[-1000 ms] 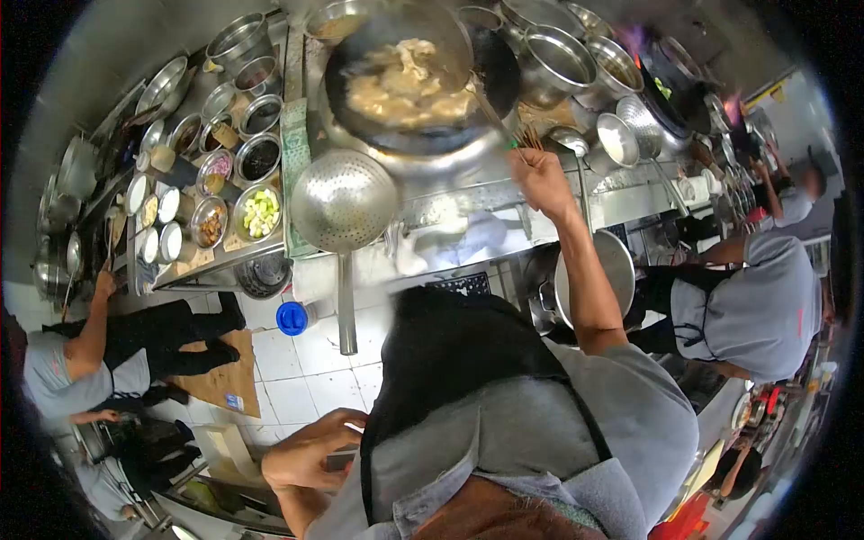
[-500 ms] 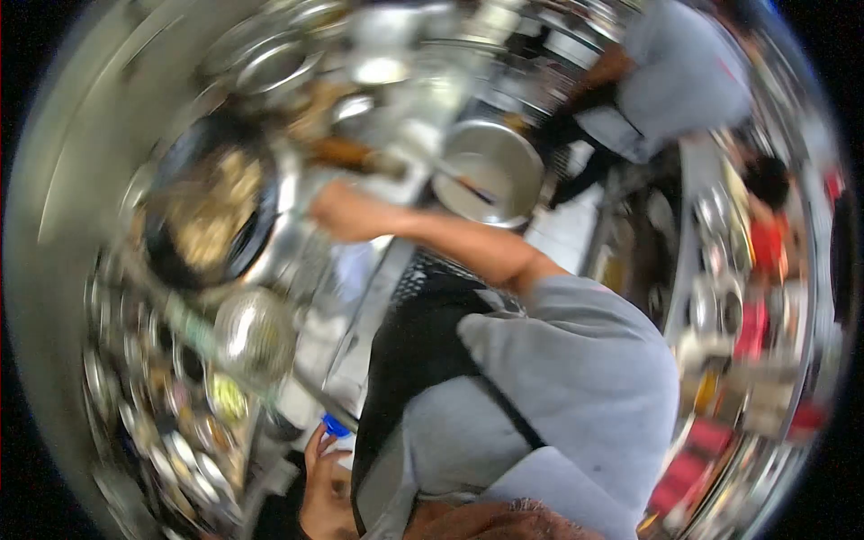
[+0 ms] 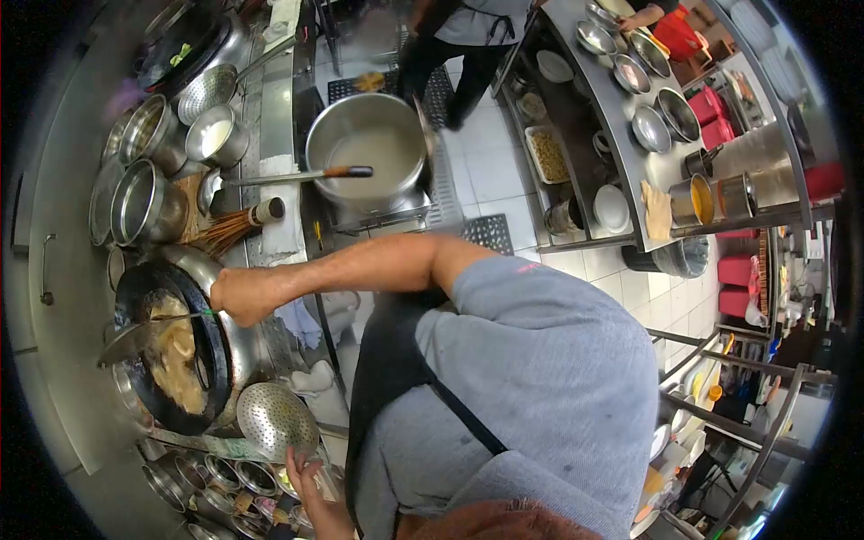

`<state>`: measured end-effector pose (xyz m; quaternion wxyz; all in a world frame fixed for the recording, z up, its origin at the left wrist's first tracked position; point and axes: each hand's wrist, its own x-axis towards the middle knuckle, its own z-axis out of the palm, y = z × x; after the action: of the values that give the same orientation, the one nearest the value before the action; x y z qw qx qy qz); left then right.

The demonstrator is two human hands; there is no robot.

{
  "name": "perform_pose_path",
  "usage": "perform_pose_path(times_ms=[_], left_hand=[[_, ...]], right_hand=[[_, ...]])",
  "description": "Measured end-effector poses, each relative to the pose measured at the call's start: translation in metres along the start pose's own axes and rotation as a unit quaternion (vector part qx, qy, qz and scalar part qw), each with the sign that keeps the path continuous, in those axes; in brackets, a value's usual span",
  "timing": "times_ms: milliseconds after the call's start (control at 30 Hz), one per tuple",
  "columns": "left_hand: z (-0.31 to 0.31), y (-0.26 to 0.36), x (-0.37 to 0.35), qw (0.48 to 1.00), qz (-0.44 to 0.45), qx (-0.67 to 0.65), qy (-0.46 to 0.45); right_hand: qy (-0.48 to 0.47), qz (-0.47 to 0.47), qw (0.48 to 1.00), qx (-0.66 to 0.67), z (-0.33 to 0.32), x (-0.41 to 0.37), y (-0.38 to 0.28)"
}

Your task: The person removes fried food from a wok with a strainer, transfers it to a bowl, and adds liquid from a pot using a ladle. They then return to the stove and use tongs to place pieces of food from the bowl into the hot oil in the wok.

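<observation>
My right hand (image 3: 247,295) is closed around the handle of a ladle (image 3: 135,344). The ladle's bowl hangs over the far rim of a black wok (image 3: 216,382). Pale, soft-edged food (image 3: 177,364) lies inside the wok in bubbling liquid or foam. Beside the wok, on the near side, rests a round perforated strainer (image 3: 277,421). At the strainer's lower edge is my left hand (image 3: 310,486), its visible fingers stretched and apart. Its palm is partly hidden, and the strainer's handle does not show clearly.
A large steel pot (image 3: 364,148) has a second ladle (image 3: 297,175) lying across its rim. A bamboo wok brush (image 3: 236,230) and steel pots (image 3: 148,202) sit beyond my right arm. Several small ingredient bowls (image 3: 220,472) line the lower left. A co-worker (image 3: 468,27) stands behind the pot.
The view has turned and sharpened. My right hand and its ladle now show clearly at the wok. My left hand has come closer to the strainer; the blue piece by its fingers no longer shows.
</observation>
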<state>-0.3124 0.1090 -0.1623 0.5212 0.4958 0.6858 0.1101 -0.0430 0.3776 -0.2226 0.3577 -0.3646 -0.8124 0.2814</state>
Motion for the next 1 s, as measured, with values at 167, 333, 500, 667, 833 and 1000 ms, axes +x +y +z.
perform_pose_path(times_ms=[167,333,500,667,833,1000], left_hand=[[-0.019,-0.096,0.025,0.967,-0.142,-0.21,-0.03],[-0.012,-0.066,0.02,0.961,-0.137,-0.24,0.009],[0.004,-0.032,-0.003,0.964,-0.128,-0.23,0.037],[0.019,0.013,-0.035,0.993,0.048,-0.099,0.03],[0.011,0.041,-0.063,0.98,0.183,0.02,-0.08],[0.021,0.049,-0.069,0.974,0.191,0.071,-0.099]], right_hand=[[-0.029,0.067,0.997,-0.014,0.004,0.008,-0.01],[-0.003,0.023,0.999,0.048,0.032,0.018,0.007],[-0.001,0.022,0.998,0.06,0.031,0.044,0.006],[-0.064,0.07,0.995,0.02,0.049,0.049,0.016],[-0.03,-0.029,0.997,0.071,0.038,0.048,0.029],[0.012,0.022,0.998,0.054,0.006,0.069,0.018]])
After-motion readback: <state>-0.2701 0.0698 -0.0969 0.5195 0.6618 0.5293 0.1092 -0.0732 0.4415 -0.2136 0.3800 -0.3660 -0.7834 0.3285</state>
